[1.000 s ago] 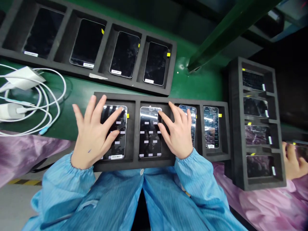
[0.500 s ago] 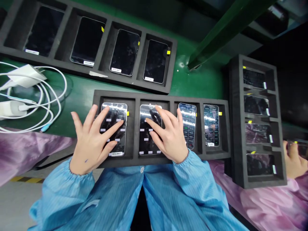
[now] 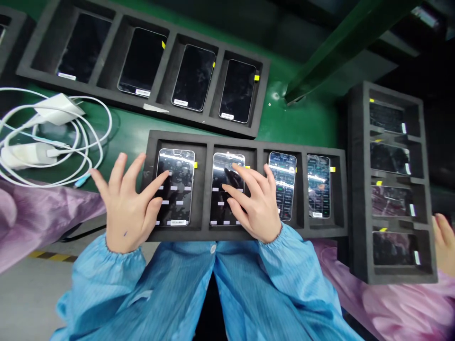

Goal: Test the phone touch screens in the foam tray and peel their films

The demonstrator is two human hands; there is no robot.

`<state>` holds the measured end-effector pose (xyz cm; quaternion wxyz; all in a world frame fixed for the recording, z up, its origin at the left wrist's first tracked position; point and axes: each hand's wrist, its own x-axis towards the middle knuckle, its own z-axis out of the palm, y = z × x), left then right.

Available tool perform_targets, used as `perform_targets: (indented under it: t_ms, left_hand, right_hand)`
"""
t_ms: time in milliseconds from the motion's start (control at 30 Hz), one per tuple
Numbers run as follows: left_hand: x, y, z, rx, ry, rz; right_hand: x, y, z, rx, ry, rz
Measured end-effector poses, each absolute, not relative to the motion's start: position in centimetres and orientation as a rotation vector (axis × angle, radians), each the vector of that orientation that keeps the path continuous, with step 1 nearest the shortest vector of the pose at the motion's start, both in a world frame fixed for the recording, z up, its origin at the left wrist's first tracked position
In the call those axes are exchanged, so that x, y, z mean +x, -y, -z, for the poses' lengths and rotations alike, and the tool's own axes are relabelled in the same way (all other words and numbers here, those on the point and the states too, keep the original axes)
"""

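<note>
A black foam tray (image 3: 204, 189) lies in front of me with smartphones in its compartments. My left hand (image 3: 130, 208) is spread over its left end, the index fingertip at the leftmost smartphone (image 3: 181, 189), whose dark screen shows small pale blocks. Over the second smartphone (image 3: 221, 175), with a similar screen, is my right hand (image 3: 258, 203), fingers apart and fingertips at the glass. Whether the fingertips touch cannot be made out. Further right, a third smartphone (image 3: 283, 182) and a fourth smartphone (image 3: 319, 182) show grids of buttons. Neither hand grasps anything.
Behind stands another foam tray (image 3: 167, 111) of dark-screened phones. White chargers (image 3: 59, 109) with coiled cables lie at the left. A third foam tray (image 3: 359, 189) is at the right, near another person's hand (image 3: 444, 241). A green post (image 3: 320, 61) rises behind.
My left hand has shifted left across the first phone, its index finger leaving the right side of the screen. My right hand's fingertips have moved slightly lower on the second phone. The view has shifted slightly.
</note>
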<state>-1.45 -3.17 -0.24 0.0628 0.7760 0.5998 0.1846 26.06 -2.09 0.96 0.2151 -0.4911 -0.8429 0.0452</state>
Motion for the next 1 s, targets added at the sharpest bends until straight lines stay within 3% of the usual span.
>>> perform_targets:
  t_ms: [200, 800, 1000]
  left_hand:
    - [-1.9, 4.3, 0.5, 2.318, -1.89, -0.708]
    - [-1.8, 5.4, 0.9, 2.417, -1.688, -0.586]
    - [-1.9, 5.5, 1.0, 2.422, -1.653, -0.703]
  right_hand:
    - [25.5, 2.1, -0.9, -1.3, 2.455, -0.178]
    - [26.3, 2.6, -0.8, -1.332, 2.435, -0.17]
    - [26.5, 2.6, -0.7, -1.332, 2.481, -0.198]
